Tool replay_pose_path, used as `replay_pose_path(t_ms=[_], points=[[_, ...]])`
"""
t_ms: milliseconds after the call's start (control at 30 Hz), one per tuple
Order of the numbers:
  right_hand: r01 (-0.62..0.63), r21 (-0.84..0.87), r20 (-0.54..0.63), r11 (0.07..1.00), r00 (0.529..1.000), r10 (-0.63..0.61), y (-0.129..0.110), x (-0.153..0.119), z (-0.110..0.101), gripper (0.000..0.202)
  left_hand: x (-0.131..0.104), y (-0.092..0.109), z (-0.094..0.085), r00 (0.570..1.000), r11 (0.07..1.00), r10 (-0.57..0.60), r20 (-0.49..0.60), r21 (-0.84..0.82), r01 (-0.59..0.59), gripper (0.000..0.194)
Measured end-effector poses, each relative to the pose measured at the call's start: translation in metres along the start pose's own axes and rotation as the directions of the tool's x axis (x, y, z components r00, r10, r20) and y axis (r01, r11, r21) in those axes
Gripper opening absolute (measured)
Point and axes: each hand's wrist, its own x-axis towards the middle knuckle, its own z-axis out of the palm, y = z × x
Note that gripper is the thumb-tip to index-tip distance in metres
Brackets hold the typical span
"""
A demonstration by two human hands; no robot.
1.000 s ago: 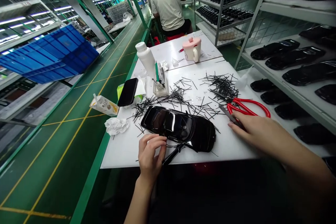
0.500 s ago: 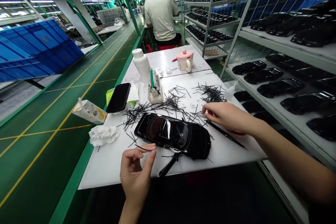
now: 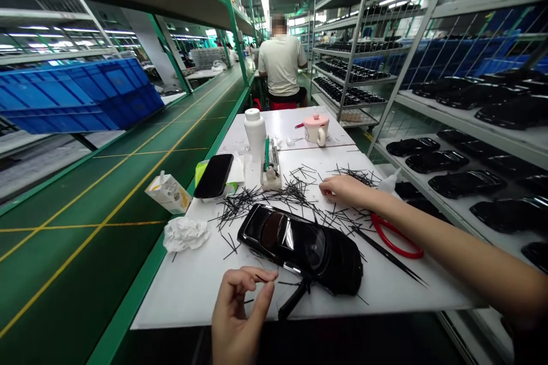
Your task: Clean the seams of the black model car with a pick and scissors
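Note:
My left hand (image 3: pixel 242 311), at the near edge of the white table, pinches a thin black strip (image 3: pixel 259 279) between thumb and forefinger. Just beyond it stands a glossy black model car (image 3: pixel 302 245), its near-side door (image 3: pixel 294 299) swung out. Past the car, my right hand (image 3: pixel 345 190) reaches low over the table with fingers bent together. Whatever its fingertips may hold is hidden. Loose black strips (image 3: pixel 240 205) lie scattered around the far side of the car. Black tweezers (image 3: pixel 389 256) and a red ring-shaped handle (image 3: pixel 400 250) rest below my right forearm.
On the left are crumpled tissue (image 3: pixel 185 234), a drink carton (image 3: pixel 169 193) and a phone (image 3: pixel 214 175). Farther back stand a white bottle (image 3: pixel 255 131), a tool holder (image 3: pixel 271 177) and a lidded mug (image 3: pixel 316 130). Racks of model cars (image 3: pixel 466 182) line the right; a person (image 3: pixel 282 63) sits ahead.
The view has tilted up, so the table sits lower. My right hand has moved left and away from the tweezers, uncovering the red handle. My left hand keeps its pinch on the strip.

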Motion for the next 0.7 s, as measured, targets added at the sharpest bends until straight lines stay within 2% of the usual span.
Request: replay_pose_path(t_ms=[100,200,267,333,367,433,500,567,700], points=[[0.021,0.047,0.006,0.999,1.0,-0.021,0.001,0.003,-0.001,0.01,0.006,0.003,0.009,0.998,0.998,0.016,0.068,-0.059,-0.012,0.017],[0.006,0.168,-0.029,0.986,1.0,-0.001,-0.005,-0.002,-0.005,0.009,0.011,0.01,0.02,0.994,0.996,-0.008,0.107,-0.088,0.017,0.017],[0.011,0.27,-0.056,0.963,0.998,0.005,-0.019,-0.013,-0.008,0.011,0.014,0.016,0.025,0.991,0.995,-0.014,0.13,-0.095,0.027,0.018],[0.036,0.429,-0.062,0.902,0.998,-0.011,-0.042,-0.03,-0.011,0.02,0.016,0.021,0.03,0.986,0.995,-0.005,0.168,-0.093,0.021,0.018],[0.049,0.532,-0.055,0.846,0.998,-0.023,-0.055,-0.04,-0.011,0.024,0.018,0.023,0.031,0.982,0.996,-0.002,0.191,-0.087,0.019,0.018],[0.016,0.85,0.006,0.527,0.999,-0.039,-0.08,-0.058,-0.012,0.025,0.021,0.028,0.034,0.974,0.997,-0.004,0.228,-0.074,0.022,0.019],[-0.055,0.965,0.069,0.255,0.997,-0.044,-0.098,-0.071,-0.011,0.026,0.023,0.032,0.037,0.969,0.996,-0.022,0.246,-0.076,0.041,0.021],[-0.102,0.982,0.108,0.158,0.994,-0.031,-0.107,-0.079,-0.01,0.027,0.024,0.035,0.039,0.965,0.994,-0.039,0.258,-0.093,0.065,0.022],[-0.126,0.983,0.13,0.136,0.991,-0.017,-0.11,-0.082,-0.008,0.026,0.024,0.038,0.042,0.961,0.988,-0.068,0.269,-0.114,0.102,0.025]])
